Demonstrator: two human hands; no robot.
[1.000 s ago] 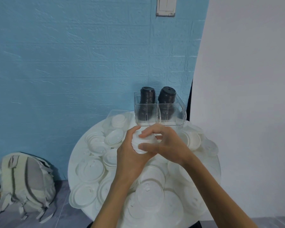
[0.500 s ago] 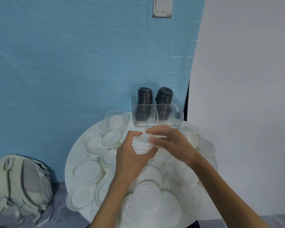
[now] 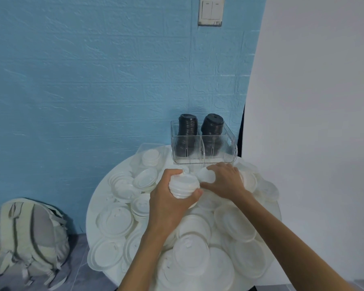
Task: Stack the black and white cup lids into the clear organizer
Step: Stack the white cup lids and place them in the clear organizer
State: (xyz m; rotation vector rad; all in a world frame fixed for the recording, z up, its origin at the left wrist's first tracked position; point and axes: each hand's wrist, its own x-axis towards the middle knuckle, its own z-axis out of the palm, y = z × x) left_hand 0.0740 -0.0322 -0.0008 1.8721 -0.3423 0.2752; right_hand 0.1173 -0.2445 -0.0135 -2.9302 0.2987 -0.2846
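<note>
- Our left hand [image 3: 168, 203] wraps a short stack of round white plastic cup lids [image 3: 183, 184], fingers and thumb curled round its sides, holding it just above the loose lids.
- Our right hand [image 3: 223, 180] reaches just beside that stack and its fingers curl over a single white plastic lid [image 3: 206, 175] lying near the front of the organizer; we judge it a light pinch, though the lid's far edge is hidden under the fingers.
- The clear ribbed plastic organizer [image 3: 229, 152] stands at the far edge of the round white table [image 3: 95, 198], against the blue textured wall [image 3: 93, 80].
- Two upright columns of black plastic cup lids [image 3: 188, 128] already fill its rear compartments; the front compartments look empty, as far as we can tell through the clear wall.
- We read this step as gathering: white lids are being collected into one hand-held stack before going into the organizer.
- Many white lids remain scattered over the table, so we judge the white half barely begun.
- Next, the picked lid must be set squarely on top of the held stack, rims aligned so it nests.
- A tilted lid could jam or slip off.
</note>
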